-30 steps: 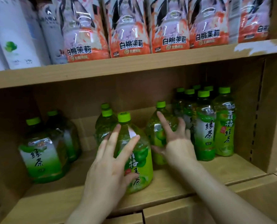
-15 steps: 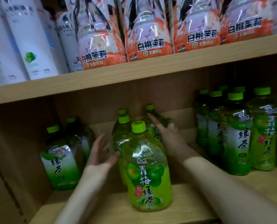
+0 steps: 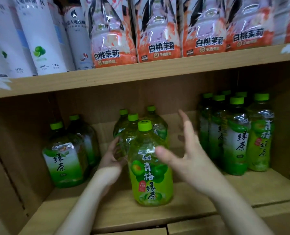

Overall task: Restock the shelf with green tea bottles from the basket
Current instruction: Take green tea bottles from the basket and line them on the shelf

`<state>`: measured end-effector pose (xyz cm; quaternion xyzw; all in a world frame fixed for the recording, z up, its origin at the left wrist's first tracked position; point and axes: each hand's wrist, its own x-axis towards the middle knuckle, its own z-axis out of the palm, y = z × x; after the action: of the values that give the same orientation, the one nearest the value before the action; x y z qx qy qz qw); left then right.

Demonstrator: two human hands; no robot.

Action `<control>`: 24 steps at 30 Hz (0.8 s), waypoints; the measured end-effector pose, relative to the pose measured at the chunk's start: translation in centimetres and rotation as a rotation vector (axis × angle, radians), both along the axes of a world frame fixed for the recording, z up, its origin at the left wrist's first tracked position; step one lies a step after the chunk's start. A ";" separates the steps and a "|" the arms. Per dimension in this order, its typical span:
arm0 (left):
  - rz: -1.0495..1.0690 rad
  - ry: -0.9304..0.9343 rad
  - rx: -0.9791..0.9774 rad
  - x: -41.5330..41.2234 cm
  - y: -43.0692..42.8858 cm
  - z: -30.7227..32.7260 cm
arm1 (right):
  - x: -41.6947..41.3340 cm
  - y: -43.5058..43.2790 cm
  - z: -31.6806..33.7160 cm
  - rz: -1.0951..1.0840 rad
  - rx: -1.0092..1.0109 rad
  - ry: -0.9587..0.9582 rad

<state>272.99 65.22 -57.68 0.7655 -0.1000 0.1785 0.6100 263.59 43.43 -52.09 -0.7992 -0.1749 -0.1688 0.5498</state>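
A large plum green tea bottle (image 3: 152, 167) with a green cap stands upright at the front middle of the lower shelf (image 3: 242, 189). Three similar bottles (image 3: 132, 131) stand close behind it. My left hand (image 3: 113, 155) reaches in on the left, its fingers touching the side of the bottle just behind the front one. To the right of the front bottle my right hand (image 3: 186, 155) hovers with fingers spread, holding nothing and touching no bottle. The basket is out of view.
Two wide green tea bottles (image 3: 64, 160) stand at the left of the lower shelf, and several slim ones (image 3: 237, 138) at the right. On the upper shelf board (image 3: 141, 73) are peach jasmine bottles (image 3: 157, 31) and white bottles (image 3: 39, 39).
My right hand has pulled back off the rear bottle and now hovers open beside the front one. My left hand moved in against the bottle behind it. The camera came closer.
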 end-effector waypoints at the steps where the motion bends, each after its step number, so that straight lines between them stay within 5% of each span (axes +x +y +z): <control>1: 0.009 0.002 -0.014 0.0 -0.1 -0.2 | -1.0 1.7 -1.3 -0.054 -0.118 -0.025; 5: 0.015 -0.049 -0.038 -1.2 -0.9 -0.1 | -0.5 7.0 -5.3 -0.435 -0.372 -0.232; 12: 0.046 -0.099 -0.061 -2.9 0.0 -0.2 | 1.5 1.6 -6.0 -0.525 -0.314 -0.193; 21: 0.002 -0.054 -0.050 -2.3 1.3 -0.4 | 9.0 -3.3 -3.7 -0.655 -0.517 0.206; 24: -0.027 -0.015 -0.071 -2.0 0.9 -0.3 | 10.4 -2.9 -3.8 -0.674 -0.537 0.202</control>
<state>271.01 66.10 -57.98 0.7407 -0.1084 0.1795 0.6383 274.03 40.52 -55.91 -0.9385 0.1123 -0.2084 0.2512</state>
